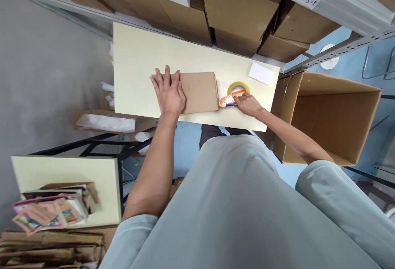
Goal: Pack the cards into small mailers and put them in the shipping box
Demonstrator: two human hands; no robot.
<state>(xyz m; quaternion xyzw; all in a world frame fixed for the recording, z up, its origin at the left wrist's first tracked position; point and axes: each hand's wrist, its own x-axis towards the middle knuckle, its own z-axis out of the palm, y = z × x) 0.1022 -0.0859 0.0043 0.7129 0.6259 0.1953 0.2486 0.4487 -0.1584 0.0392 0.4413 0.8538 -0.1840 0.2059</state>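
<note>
A flat brown cardboard package point(199, 92) lies on the pale table point(138, 54). Spread over its left end is my left hand point(169, 94), fingers apart and palm down. My right hand point(248, 105) is closed round the handle of an orange tape dispenser point(226, 101), whose front end is at the package's right edge. Just behind the dispenser lies a roll of yellow tape point(237, 83), partly covered by it. A small white box point(261, 73) sits near the table's right end.
A large open cardboard box point(333, 116) stands right of the table. Brown cartons point(240, 5) fill the shelf along the table's far edge. At the lower left, a second pale surface point(105, 178) holds stacked papers point(52, 209), with folded cardboard below it.
</note>
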